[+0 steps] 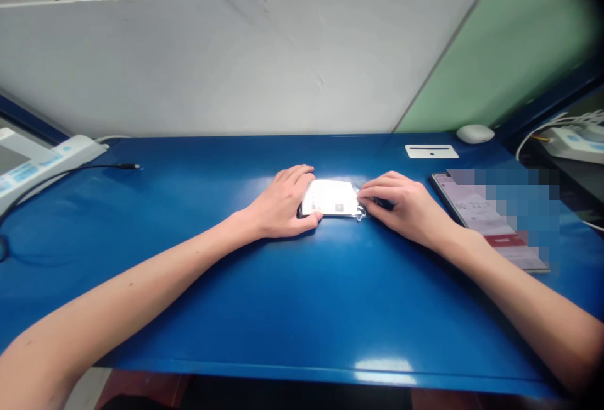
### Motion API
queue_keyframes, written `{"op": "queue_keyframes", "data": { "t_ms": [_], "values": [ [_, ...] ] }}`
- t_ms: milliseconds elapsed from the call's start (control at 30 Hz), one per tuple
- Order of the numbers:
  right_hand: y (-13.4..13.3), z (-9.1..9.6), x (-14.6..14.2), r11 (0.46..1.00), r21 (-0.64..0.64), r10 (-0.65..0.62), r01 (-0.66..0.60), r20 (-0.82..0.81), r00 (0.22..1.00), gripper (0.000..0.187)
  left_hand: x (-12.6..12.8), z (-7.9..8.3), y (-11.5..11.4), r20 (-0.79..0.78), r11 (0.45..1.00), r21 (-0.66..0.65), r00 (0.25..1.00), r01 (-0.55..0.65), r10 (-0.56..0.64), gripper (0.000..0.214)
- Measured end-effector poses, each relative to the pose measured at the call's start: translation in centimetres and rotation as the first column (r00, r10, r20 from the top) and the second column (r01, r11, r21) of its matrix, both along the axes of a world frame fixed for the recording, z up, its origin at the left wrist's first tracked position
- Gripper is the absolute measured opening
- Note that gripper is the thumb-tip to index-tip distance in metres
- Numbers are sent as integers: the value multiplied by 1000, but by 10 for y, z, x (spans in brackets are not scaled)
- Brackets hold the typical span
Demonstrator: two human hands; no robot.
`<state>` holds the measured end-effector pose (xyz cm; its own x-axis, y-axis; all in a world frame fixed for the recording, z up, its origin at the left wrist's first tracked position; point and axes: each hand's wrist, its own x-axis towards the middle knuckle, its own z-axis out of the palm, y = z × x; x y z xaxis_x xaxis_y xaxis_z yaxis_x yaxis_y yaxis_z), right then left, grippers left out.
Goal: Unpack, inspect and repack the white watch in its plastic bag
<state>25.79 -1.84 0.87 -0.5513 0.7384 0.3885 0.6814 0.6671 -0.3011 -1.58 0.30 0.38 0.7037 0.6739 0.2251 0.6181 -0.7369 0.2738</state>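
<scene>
A flat rectangular package (333, 196) with a bright white top and small dark printed marks lies on the blue table, wrapped in clear plastic film. Its print is too glaring to read. My left hand (287, 204) grips the package's left end, with the thumb along the near edge and the fingers over the far side. At the opposite end, my right hand (396, 199) pinches the crinkled clear plastic wrap (361, 210) between thumb and fingertips. Part of the film is hidden behind those fingers.
Right of my right hand lies a large phone (486, 215), partly blurred out. Behind it are a white slotted card (431, 151) and a white rounded object (475, 134). A power strip (47, 161) and black cable (125, 166) lie left. A grey panel (236, 64) stands behind.
</scene>
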Motion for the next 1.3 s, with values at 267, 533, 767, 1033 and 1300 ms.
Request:
{"op": "queue_keyframes", "data": {
  "t_ms": [267,533,767,1033,1300],
  "values": [
    [-1,0,-3,1000,-3,25,-25,-11,1000,16,1,-1,1,-30,999,23,999,26,-25,65],
    [-4,-1,-5,998,2,62,-62,41,997,21,2,-1,1,3,1000,7,1000,25,-25,68],
    [-5,-3,-8,994,67,83,-87,63,995,21,-1,-4,2,5,998,39,999,53,-54,79],
    [-6,-5,-7,995,15,93,-94,69,993,24,0,-3,2,33,996,46,997,73,-75,65],
    [-5,-8,-8,994,-15,110,-109,51,993,25,0,-4,2,68,995,69,994,77,-82,65]
  ]
}}
